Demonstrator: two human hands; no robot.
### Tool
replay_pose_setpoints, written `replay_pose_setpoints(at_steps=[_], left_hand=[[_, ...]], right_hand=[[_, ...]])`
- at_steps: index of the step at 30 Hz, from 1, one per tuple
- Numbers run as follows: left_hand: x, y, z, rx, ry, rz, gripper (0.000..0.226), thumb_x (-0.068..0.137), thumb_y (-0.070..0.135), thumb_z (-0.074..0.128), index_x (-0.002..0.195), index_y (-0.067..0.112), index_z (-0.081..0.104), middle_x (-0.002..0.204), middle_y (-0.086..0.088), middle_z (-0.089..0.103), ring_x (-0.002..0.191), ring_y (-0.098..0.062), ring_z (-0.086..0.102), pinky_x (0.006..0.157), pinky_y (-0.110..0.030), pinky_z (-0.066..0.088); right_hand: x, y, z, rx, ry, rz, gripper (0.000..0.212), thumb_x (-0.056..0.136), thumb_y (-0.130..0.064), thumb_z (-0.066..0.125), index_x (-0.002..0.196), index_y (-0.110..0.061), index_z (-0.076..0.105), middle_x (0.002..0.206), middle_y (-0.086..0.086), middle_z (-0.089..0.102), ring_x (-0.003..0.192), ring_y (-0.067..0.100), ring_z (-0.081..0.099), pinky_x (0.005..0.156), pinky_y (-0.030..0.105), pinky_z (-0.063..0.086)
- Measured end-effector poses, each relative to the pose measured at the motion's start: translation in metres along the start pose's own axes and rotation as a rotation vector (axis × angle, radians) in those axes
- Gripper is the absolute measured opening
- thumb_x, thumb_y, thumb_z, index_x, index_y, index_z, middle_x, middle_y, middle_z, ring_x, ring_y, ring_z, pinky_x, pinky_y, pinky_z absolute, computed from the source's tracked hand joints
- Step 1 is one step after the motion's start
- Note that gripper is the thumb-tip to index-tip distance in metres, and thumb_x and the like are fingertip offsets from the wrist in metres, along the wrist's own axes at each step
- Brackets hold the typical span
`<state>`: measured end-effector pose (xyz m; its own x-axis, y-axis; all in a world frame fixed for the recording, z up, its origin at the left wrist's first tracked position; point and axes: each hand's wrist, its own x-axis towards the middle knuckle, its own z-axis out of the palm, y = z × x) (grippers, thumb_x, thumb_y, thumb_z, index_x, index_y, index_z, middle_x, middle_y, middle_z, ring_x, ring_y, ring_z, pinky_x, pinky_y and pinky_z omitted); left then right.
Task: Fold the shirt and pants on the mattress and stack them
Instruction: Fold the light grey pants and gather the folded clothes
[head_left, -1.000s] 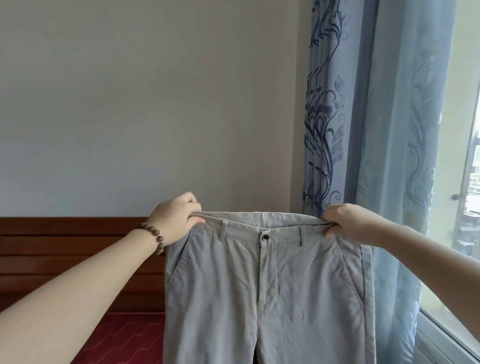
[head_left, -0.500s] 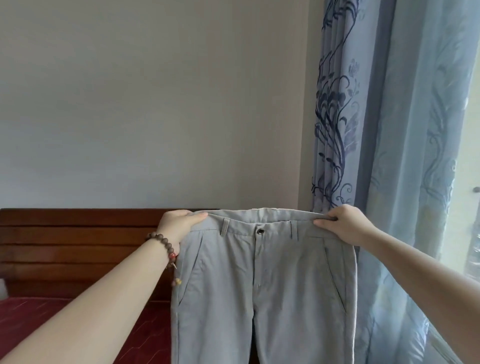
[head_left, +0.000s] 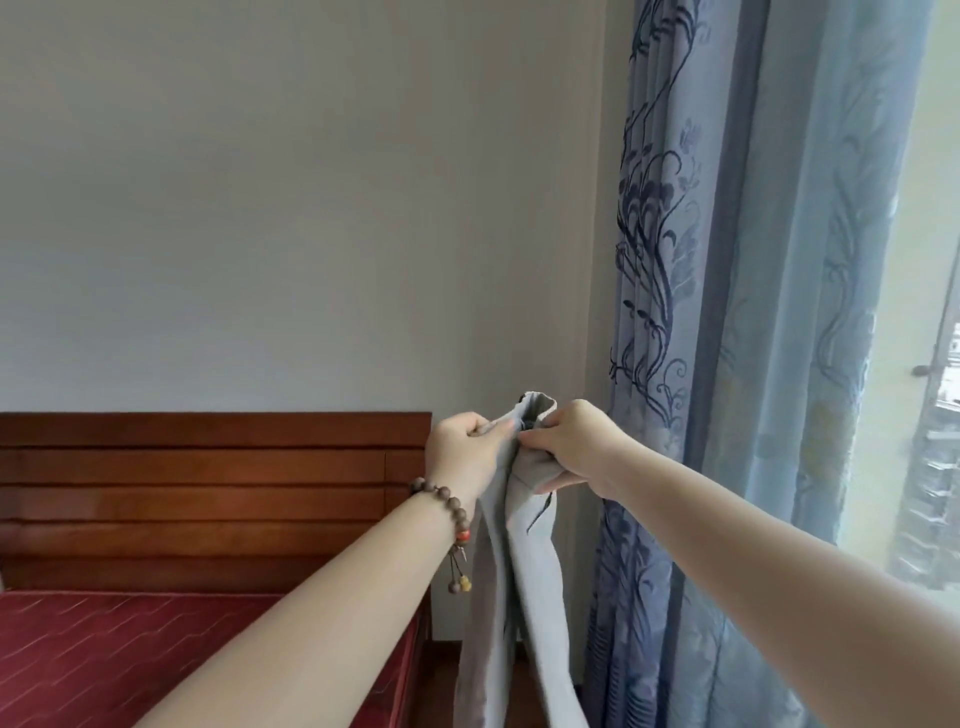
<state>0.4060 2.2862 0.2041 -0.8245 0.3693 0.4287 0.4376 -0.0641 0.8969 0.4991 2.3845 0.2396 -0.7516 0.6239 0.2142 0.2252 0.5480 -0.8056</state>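
The light grey pants (head_left: 524, 582) hang in the air in front of me, folded lengthwise so the two legs lie against each other. My left hand (head_left: 465, 452) grips one end of the waistband. My right hand (head_left: 571, 444) grips the other end, and the two hands are nearly touching at the top. The legs drop down out of the bottom of the view. The red mattress (head_left: 104, 654) lies low on the left. No shirt is in view.
A dark wooden headboard (head_left: 208, 493) backs the mattress against a plain white wall. Blue patterned curtains (head_left: 727, 364) hang right behind the pants, with a bright window (head_left: 930, 415) at the far right.
My hands have come together, bringing the two ends of the waistband side by side. The pants went from spread flat and wide to folded in half lengthwise.
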Motion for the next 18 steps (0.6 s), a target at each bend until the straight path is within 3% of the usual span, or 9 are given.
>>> replay_pose_setpoints(at_steps=[2,4,5,7,9,11,14,16,18], left_hand=[[-0.007,0.005,0.001,-0.050,-0.048,-0.025,0.033,0.083,0.033,0.071,0.066,0.009,0.058,0.058,0.002,0.046,0.059,-0.013,0.039,0.056,-0.026,0.031],[-0.015,0.009,-0.002,-0.178,-0.148,-0.085,0.040,0.076,0.049,0.074,0.080,0.012,0.062,0.070,0.005,0.060,0.067,-0.008,0.053,0.065,-0.024,0.044],[-0.019,0.008,-0.003,-0.220,-0.216,-0.100,0.051,0.068,0.054,0.079,0.094,0.013,0.062,0.086,0.003,0.067,0.080,-0.007,0.060,0.077,-0.025,0.049],[-0.026,0.005,-0.006,-0.157,-0.328,-0.066,0.078,0.057,0.046,0.086,0.122,0.019,0.051,0.115,0.001,0.064,0.106,-0.008,0.061,0.097,-0.030,0.048],[-0.030,0.001,-0.005,-0.050,-0.387,-0.002,0.095,0.061,0.024,0.089,0.140,0.024,0.037,0.126,0.004,0.058,0.117,-0.010,0.057,0.103,-0.031,0.045],[-0.028,0.000,-0.005,-0.018,-0.335,0.027,0.082,0.069,0.008,0.084,0.139,0.014,0.042,0.127,-0.001,0.058,0.118,-0.014,0.057,0.104,-0.034,0.045],[-0.020,0.001,-0.011,-0.115,-0.246,0.038,0.032,0.077,-0.004,0.073,0.107,0.005,0.066,0.109,-0.008,0.071,0.108,-0.018,0.064,0.097,-0.039,0.049],[-0.014,0.001,-0.021,-0.116,-0.201,0.043,0.023,0.082,-0.007,0.065,0.098,0.010,0.069,0.101,-0.006,0.073,0.101,-0.019,0.067,0.095,-0.040,0.050],[-0.008,0.000,-0.034,-0.154,-0.209,0.023,0.024,0.086,-0.008,0.061,0.104,0.006,0.067,0.108,-0.013,0.070,0.106,-0.025,0.065,0.100,-0.042,0.048]], right_hand=[[-0.006,-0.006,0.000,0.155,-0.072,0.067,0.026,0.091,-0.014,0.061,0.066,-0.010,0.056,0.038,-0.007,0.055,0.042,0.015,0.062,0.047,0.025,0.055],[-0.010,-0.008,-0.003,0.225,-0.137,0.116,0.017,0.092,-0.013,0.059,0.079,-0.005,0.064,0.052,0.002,0.067,0.058,0.024,0.070,0.067,0.038,0.060],[-0.011,-0.009,-0.004,0.245,-0.159,0.131,0.013,0.091,-0.012,0.060,0.085,-0.002,0.066,0.063,0.008,0.070,0.066,0.027,0.071,0.072,0.042,0.060],[-0.012,-0.009,-0.006,0.272,-0.162,0.147,0.015,0.088,-0.009,0.063,0.098,0.001,0.066,0.087,0.017,0.071,0.081,0.031,0.070,0.082,0.044,0.058],[-0.011,-0.007,-0.006,0.312,-0.151,0.155,0.017,0.091,-0.005,0.058,0.106,0.004,0.061,0.097,0.019,0.066,0.083,0.030,0.066,0.087,0.044,0.056],[-0.012,-0.007,-0.005,0.405,-0.190,0.189,0.018,0.097,-0.005,0.049,0.102,0.007,0.062,0.090,0.020,0.066,0.078,0.027,0.065,0.093,0.041,0.054],[-0.011,-0.001,-0.011,0.521,-0.201,0.103,0.031,0.102,-0.015,0.045,0.102,0.012,0.060,0.087,0.022,0.069,0.079,0.029,0.070,0.084,0.040,0.058],[-0.008,0.010,-0.021,0.334,-0.058,-0.057,0.034,0.097,-0.024,0.055,0.106,0.008,0.062,0.091,0.016,0.072,0.080,0.025,0.071,0.080,0.037,0.059],[-0.002,0.029,-0.036,0.012,0.200,-0.174,0.040,0.089,-0.034,0.066,0.116,-0.006,0.059,0.103,0.005,0.066,0.089,0.018,0.065,0.082,0.028,0.053]])
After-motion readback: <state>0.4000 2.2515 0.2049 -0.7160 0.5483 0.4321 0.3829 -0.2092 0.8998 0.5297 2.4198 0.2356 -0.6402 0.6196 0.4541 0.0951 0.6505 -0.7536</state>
